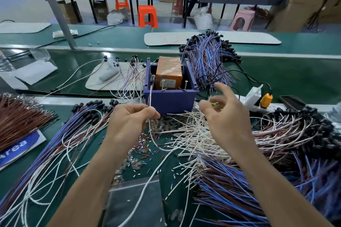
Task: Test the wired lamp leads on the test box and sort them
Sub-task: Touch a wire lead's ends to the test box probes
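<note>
One test box [169, 99], one lead [151, 96] in left hand [129, 121]

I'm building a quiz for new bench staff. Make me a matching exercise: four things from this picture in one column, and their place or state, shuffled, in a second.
Things
1. purple plastic test box
2. orange tape-wrapped block
3. yellow-orange plug
4. left hand

Place or state
a. pinches a thin pale lead
b. beside the black phone at the right
c. stands on the green bench
d. sits inside the box

Pairs: 1-c, 2-d, 3-b, 4-a
</note>
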Tool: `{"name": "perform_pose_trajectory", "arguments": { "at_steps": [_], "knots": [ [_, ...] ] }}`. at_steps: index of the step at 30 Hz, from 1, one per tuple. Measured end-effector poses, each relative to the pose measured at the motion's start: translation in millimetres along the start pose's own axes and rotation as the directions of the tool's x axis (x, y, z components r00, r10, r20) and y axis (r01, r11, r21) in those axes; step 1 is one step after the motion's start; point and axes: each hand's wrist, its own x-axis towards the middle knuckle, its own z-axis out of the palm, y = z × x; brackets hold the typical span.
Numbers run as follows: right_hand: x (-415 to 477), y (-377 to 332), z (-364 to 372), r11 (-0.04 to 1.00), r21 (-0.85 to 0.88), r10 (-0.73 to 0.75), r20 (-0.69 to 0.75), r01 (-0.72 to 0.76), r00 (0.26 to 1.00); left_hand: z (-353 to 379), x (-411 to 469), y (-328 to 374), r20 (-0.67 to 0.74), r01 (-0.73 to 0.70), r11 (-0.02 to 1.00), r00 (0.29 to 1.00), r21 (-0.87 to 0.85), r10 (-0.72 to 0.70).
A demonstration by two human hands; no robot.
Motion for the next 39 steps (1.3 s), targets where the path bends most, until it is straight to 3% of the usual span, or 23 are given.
{"name": "perform_pose_trajectory", "arguments": {
  "at_steps": [2,4,6,7,10,13,16,18,20,23,25,28,31,35,39],
  "knots": [
    [-1,-13,-2,0.993,-0.017,-0.115,0.019,0.115,0.993,2,-7,12,0.026,-0.100,0.984,0.995,0.147,0.097],
    [-2,-24,0,0.985,0.023,-0.174,0.194,0.173,0.965,6,-13,24,0.126,-0.216,0.906,0.975,0.363,0.182],
    [-2,-32,6,0.968,0.221,-0.192,0.357,0.117,0.914,13,-14,37,0.233,-0.339,0.803,0.939,0.490,0.255],
    [-1,-34,8,0.937,0.347,-0.184,0.369,0.048,0.911,17,-13,41,0.263,-0.382,0.776,0.922,0.501,0.284],
    [8,-33,2,0.728,0.661,-0.032,0.298,-0.182,0.954,27,-6,47,0.280,-0.416,0.791,0.906,0.448,0.318],
    [20,-19,-22,0.513,0.789,0.102,0.334,-0.337,0.937,39,10,44,0.345,-0.322,0.935,0.903,0.152,0.255],
    [28,9,-50,0.440,0.821,0.193,0.309,-0.364,0.931,51,23,39,0.337,-0.242,0.967,0.919,0.078,0.203],
    [35,31,-69,0.487,0.798,0.246,0.266,-0.356,0.932,59,28,35,0.353,-0.233,0.964,0.919,0.125,0.176],
    [41,53,-86,0.634,0.689,0.274,0.223,-0.350,0.936,70,30,33,0.397,-0.261,0.943,0.903,0.206,0.163],
    [47,85,-106,0.922,0.262,0.248,0.166,-0.285,0.954,92,30,30,0.414,-0.335,0.881,0.892,0.336,0.181],
    [51,101,-119,0.964,-0.058,0.264,0.090,-0.260,0.960,110,25,29,0.406,-0.371,0.829,0.893,0.419,0.195],
    [57,116,-131,0.844,-0.465,0.268,-0.068,-0.268,0.961,140,15,25,0.402,-0.462,0.719,0.874,0.520,0.272],
    [61,126,-132,0.668,-0.692,0.256,-0.133,-0.275,0.958,172,8,18,0.428,-0.544,0.649,0.834,0.532,0.349],
    [62,142,-128,0.531,-0.804,0.293,-0.121,-0.267,0.948,199,9,-4,0.491,-0.582,0.602,0.805,0.547,0.333],
    [60,151,-127,0.517,-0.814,0.252,-0.151,-0.265,0.956,202,15,-20,0.498,-0.515,0.676,0.832,0.527,0.245]
  ]
}}
